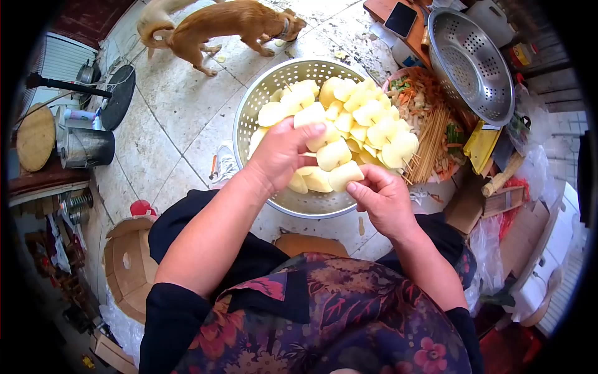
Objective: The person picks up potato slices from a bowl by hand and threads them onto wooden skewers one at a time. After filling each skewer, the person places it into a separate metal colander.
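Note:
My left hand (280, 149) is closed around a skewer of pale yellow potato slices (334, 154), thumb on top. At the skewer's near end, my right hand (385, 198) pinches the last potato slice (346, 176) between thumb and fingers. The stick inside this row is hidden by the slices. Both hands are over a perforated metal colander (248, 118). In it lie several finished skewers of potato slices (374, 118), with stick tips poking out at the right, and loose slices (314, 181) lie under my hands.
Bare wooden sticks (434, 140) rest on shredded vegetables (414, 93) right of the colander. Another metal colander (473, 68) tilts beyond, near a phone (400, 20). A brown dog (227, 28) stands on the tiles ahead. A cardboard box (128, 262) is at my left.

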### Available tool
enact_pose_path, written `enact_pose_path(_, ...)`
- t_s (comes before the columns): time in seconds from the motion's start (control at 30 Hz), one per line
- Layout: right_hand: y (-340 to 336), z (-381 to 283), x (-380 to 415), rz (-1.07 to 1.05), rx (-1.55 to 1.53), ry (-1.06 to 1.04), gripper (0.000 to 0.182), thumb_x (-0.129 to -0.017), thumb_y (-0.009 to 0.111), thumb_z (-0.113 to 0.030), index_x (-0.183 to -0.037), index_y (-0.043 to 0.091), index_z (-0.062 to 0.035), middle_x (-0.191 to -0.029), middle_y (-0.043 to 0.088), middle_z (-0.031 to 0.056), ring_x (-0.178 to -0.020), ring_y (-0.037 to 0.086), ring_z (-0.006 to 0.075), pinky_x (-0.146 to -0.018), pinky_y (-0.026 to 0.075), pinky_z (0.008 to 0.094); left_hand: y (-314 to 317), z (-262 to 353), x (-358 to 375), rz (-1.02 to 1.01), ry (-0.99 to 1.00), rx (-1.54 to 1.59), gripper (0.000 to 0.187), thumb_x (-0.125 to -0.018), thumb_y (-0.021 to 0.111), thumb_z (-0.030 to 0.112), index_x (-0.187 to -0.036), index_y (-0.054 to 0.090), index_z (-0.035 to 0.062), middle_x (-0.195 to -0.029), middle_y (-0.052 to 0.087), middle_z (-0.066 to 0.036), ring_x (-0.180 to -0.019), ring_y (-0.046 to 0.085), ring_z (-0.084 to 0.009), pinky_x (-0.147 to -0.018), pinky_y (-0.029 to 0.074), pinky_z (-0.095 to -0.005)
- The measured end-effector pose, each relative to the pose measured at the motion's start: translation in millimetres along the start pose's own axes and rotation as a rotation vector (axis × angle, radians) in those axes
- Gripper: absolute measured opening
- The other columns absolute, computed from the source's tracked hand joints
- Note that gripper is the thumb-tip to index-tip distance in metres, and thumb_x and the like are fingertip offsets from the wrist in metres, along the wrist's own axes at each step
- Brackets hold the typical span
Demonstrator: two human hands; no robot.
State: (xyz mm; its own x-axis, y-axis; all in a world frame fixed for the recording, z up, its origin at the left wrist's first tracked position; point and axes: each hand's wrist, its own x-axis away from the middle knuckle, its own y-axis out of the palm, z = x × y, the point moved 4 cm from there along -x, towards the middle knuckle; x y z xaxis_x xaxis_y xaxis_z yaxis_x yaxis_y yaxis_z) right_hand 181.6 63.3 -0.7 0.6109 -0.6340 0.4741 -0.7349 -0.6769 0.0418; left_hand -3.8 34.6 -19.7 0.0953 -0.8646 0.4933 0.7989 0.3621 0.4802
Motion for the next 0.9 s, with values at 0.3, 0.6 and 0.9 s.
enact_pose_path(0.3,4.0,3.7,-0.7,-0.026,-0.028,0.019,0.018,-0.087,0.064,-0.011,-0.102,0.064,-0.0012,-0.072,0.059,-0.0019,-0.059,0.05,0.0047,-0.054,0.043,0.02,-32.6,21.8,-8.2,0.324,0.114,0.123,0.029,-0.092,0.053,0.019,-0.116,0.049,0.0033,-0.106,0.06,-0.012,-0.093,0.062,-0.0233,-0.082,0.055,-0.0399)
enact_pose_path(0.6,-9.8,-4.8,-0.3,0.086,-0.114,-0.021,0.016,-0.087,0.064,-0.012,-0.1,0.064,-0.002,-0.069,0.055,-0.0044,-0.057,0.047,0.0029,-0.053,0.041,0.0183,-49.3,24.4,-12.2,0.375,0.042,-0.355,0.03,-0.087,0.059,0.027,-0.106,0.056,0.0035,-0.093,0.062,-0.009,-0.076,0.061,-0.0166,-0.065,0.05,-0.03)
enact_pose_path(0.9,-9.3,-8.1,2.8,0.067,-0.091,-0.031,0.016,-0.087,0.064,-0.013,-0.098,0.064,-0.0017,-0.068,0.055,-0.005,-0.057,0.047,0.0022,-0.052,0.04,0.0177,-21.8,-21.1,7.2,0.045,0.088,-1.973,0.015,-0.07,0.061,0.01,-0.085,0.065,0.0088,-0.084,0.065,-0.013,-0.076,0.064,-0.0297,-0.067,0.051,-0.041)
